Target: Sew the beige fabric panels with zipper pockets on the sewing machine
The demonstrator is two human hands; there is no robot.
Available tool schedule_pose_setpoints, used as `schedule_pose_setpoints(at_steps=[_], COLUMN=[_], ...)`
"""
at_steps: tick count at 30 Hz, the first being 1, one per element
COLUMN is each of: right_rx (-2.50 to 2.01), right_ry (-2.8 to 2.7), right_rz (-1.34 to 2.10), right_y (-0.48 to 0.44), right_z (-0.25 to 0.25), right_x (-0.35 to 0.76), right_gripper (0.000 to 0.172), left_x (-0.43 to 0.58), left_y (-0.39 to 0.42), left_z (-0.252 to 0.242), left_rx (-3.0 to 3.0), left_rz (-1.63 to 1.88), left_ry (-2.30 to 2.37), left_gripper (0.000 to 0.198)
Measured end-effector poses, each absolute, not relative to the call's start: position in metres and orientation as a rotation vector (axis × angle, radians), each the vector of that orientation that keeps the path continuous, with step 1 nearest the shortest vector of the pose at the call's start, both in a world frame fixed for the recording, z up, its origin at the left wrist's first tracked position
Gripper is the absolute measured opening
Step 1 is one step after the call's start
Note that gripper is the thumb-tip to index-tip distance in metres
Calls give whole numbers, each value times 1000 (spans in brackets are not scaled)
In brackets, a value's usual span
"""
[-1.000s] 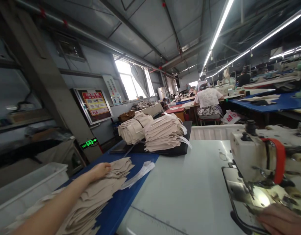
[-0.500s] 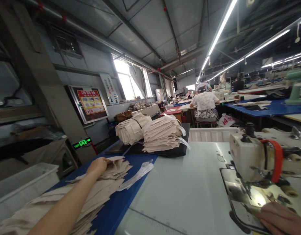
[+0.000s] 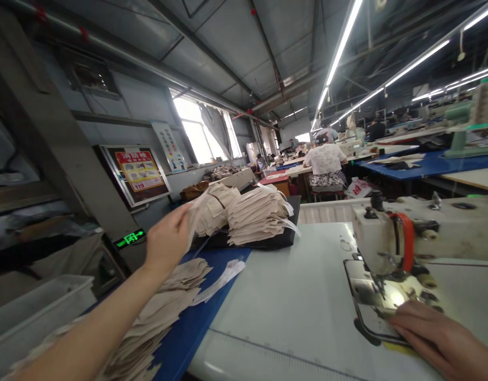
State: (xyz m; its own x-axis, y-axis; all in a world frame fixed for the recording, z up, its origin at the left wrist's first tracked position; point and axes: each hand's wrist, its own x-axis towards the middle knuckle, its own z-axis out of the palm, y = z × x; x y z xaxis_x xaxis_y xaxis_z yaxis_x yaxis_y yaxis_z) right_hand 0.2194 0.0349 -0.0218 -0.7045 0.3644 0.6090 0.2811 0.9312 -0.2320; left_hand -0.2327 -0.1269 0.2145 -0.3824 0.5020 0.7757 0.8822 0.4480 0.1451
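A beige fabric piece (image 3: 195, 219) hangs from my left hand (image 3: 167, 238), whose fingers are closed on its edge. It is raised above a long fanned stack of beige fabric pieces (image 3: 160, 312) on the blue tabletop at left. My right hand (image 3: 434, 333) rests at the metal plate of the sewing machine (image 3: 371, 238), near the lit needle area. Its fingers are stretched out and close together, pointing left; no cloth shows under them. White strips (image 3: 222, 280) lie beside the stack.
Two bundles of beige pieces (image 3: 260, 214) sit on a black pad (image 3: 283, 235) beyond the stack. A white plastic bin (image 3: 41, 312) stands at left. Pale table (image 3: 276, 307) with a printed ruler lies in front. A co-worker (image 3: 324, 161) sits farther ahead, back turned.
My left hand has risen from the stack, lifting a fabric piece upward and slightly right. My right hand stays at the machine plate. The whole view has turned a little to the right.
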Motion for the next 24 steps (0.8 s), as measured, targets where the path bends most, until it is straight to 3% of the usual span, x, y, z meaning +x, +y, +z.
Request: schedule_pose_setpoints(at_steps=[5,9,12,18,21,24], right_rx=[-526,-517,-443,-264,-296,-358], right_ry=[-2409,-2352,-2439,-2586,-2577,-2551], right_rz=[203,185,198,267,279,375], right_y=[30,25,17,8,9,10], right_z=[-12,-17,-14,-4,-7,-9], right_x=[221,224,221,206,204,206], right_gripper=[30,29,33,28,28,29], left_x=[-97,-12,18,18,-9,-68], left_y=[-108,-96,-83,-77,-94,-114], left_z=[112,9,-36,-56,-36,1], left_rx=[-2067,-2336,-2275,-2322,-2396,-2225], left_rz=[-403,-292,-378,-634,-803,-955], left_ry=[-1662,-1534,-1470,-1353,-1385,-1762], left_gripper=[42,24,17,38,25,30])
